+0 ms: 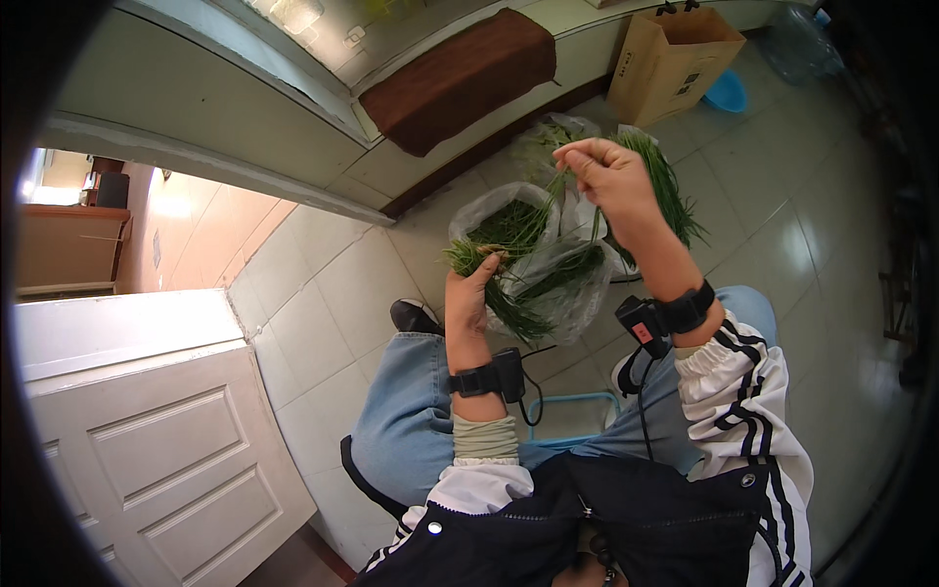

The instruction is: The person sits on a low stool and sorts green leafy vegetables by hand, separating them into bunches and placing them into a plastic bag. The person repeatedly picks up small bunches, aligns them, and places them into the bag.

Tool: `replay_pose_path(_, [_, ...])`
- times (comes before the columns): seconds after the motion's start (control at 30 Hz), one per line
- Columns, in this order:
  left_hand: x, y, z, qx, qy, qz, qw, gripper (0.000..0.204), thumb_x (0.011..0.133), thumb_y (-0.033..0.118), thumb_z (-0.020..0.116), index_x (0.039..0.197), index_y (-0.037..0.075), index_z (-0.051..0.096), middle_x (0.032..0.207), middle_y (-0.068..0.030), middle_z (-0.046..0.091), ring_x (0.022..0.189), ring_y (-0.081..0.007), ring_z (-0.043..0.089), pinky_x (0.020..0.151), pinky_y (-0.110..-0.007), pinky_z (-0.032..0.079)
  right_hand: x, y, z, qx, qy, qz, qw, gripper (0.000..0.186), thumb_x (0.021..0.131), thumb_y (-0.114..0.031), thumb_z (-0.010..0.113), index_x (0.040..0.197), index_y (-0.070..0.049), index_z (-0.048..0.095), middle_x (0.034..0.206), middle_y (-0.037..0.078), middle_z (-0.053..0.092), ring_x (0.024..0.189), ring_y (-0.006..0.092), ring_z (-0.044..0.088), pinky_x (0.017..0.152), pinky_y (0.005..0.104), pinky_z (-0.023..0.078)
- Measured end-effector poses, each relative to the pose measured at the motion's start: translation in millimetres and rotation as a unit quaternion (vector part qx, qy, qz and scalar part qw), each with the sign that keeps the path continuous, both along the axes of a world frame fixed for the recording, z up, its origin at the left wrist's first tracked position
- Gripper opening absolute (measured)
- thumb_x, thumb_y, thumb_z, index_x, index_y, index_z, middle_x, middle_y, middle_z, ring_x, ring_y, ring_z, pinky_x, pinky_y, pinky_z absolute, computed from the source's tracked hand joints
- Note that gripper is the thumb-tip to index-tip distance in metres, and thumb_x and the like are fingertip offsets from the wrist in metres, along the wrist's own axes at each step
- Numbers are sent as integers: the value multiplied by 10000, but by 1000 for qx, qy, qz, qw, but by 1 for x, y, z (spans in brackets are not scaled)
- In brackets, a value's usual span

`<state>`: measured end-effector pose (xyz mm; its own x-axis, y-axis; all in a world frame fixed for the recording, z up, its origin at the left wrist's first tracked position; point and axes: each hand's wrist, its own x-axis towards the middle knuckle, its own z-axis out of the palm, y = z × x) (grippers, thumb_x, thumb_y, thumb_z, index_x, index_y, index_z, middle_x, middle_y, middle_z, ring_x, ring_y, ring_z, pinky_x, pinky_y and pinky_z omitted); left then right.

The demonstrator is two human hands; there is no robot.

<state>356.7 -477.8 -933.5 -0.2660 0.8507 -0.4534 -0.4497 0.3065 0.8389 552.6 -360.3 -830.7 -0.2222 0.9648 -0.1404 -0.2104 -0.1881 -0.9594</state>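
Note:
My left hand point(469, 298) is closed around a bunch of long, thin green leaves, apparently chives point(521, 321), with its thumb pressed on top. Leaves stick out on both sides of the fist. To the right and higher up, my right hand point(618, 184) is raised, its thumb and forefinger pinching a few thin green strands point(558, 188). Below both hands stand clear plastic bags point(577, 311) with loose greens inside. A larger heap of long chives point(667, 186) lies just right of the bags, partly hidden by my right hand and forearm.
A brown cloth point(465, 78) hangs along the ledge ahead. Farther right stand a paper bag point(670, 68), a blue basin point(726, 91) and a large clear water bottle point(800, 44). A white panelled door point(176, 440) is at the left; a blue-framed stool point(572, 399) shows between my legs.

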Motion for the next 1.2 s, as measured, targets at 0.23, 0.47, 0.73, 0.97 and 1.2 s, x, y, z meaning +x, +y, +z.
replay_pose_path(0.23, [-2, -13, 31, 56, -2, 10, 998, 303, 798, 85, 683, 1068, -24, 599, 938, -67, 648, 763, -110, 538, 702, -236, 433, -5, -16, 19, 0, -84, 75, 994, 140, 888, -142, 583, 934, -31, 657, 750, -51, 570, 574, -4, 405, 478, 155, 307])
replay_pose_path(0.47, [13, -15, 64, 56, 46, -35, 997, 246, 817, 88, 661, 1037, -14, 622, 831, -17, 629, 705, -80, 512, 637, -205, 395, -20, -29, 0, -65, -113, 170, 977, 146, 846, -147, 622, 924, -36, 676, 733, -38, 586, 586, 28, 437, 519, 179, 356])
replay_pose_path(0.73, [28, -1, 52, 95, 15, -3, 995, 168, 799, 65, 690, 945, -9, 649, 863, -7, 626, 800, -102, 571, 728, -229, 455, -36, -31, -33, -93, -49, 249, 963, 176, 844, -150, 633, 971, -32, 667, 798, -8, 628, 618, 40, 463, 559, 187, 373])
replay_pose_path(0.97, [29, 16, 32, 74, -8, 15, 997, 142, 796, 65, 682, 913, -3, 639, 740, 6, 582, 621, -82, 488, 559, -213, 372, -30, -25, -48, -124, -90, 212, 965, 215, 817, -130, 667, 978, 4, 621, 824, 37, 636, 711, 81, 539, 643, 223, 433])
replay_pose_path(1.2, [35, 26, 17, 52, 4, 35, 998, 125, 788, 56, 686, 879, -10, 631, 716, -18, 586, 596, -104, 506, 538, -229, 392, -19, -17, -64, -96, -103, 241, 960, 146, 762, -89, 690, 854, 9, 633, 782, 50, 626, 725, 100, 552, 654, 244, 441])
